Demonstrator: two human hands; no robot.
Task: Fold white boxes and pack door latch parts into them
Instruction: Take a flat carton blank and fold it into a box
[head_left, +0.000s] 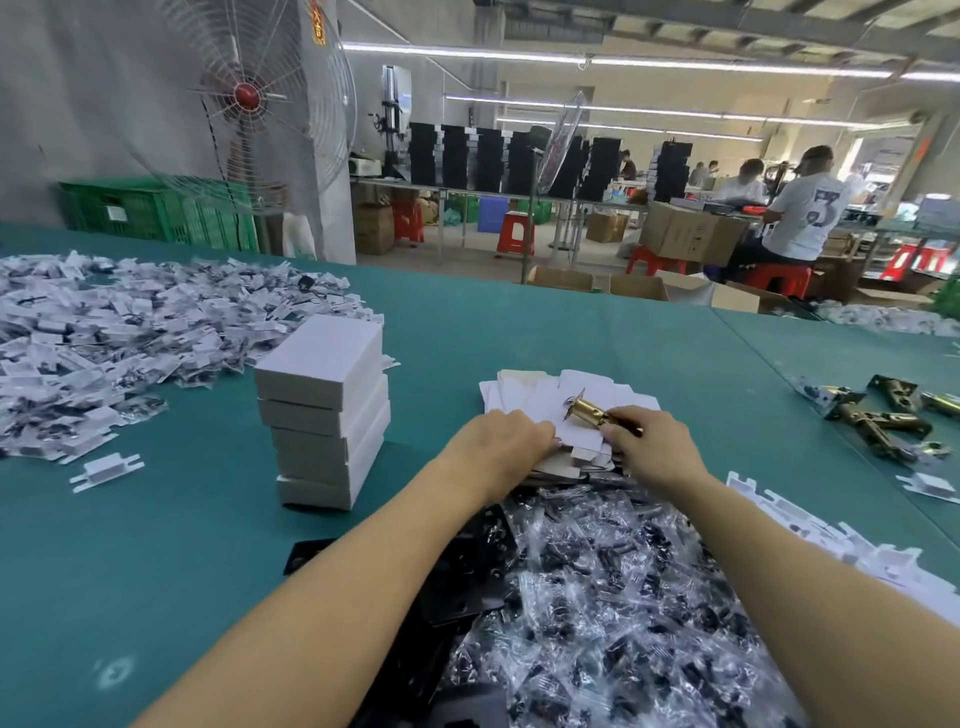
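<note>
- My right hand (655, 448) pinches a brass latch (587, 414) by its near end, with the round plate tilted up and away from me.
- My left hand (498, 441) curls its fingers around the edge of the flat white box (545, 402) on top of a loose pile, just under the latch.
- A stack of folded boxes (324, 410) stands to the left on the green table (156, 519).
- Bagged black parts (597, 597) lie heaped beneath my forearms.
- More latches (878, 415) lie well off to the right.

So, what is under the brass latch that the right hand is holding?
Under the brass latch, pinched by the right hand, lies a pile of flat white box blanks, with the left hand at its near edge. The pile covers whatever lies below it.
</note>
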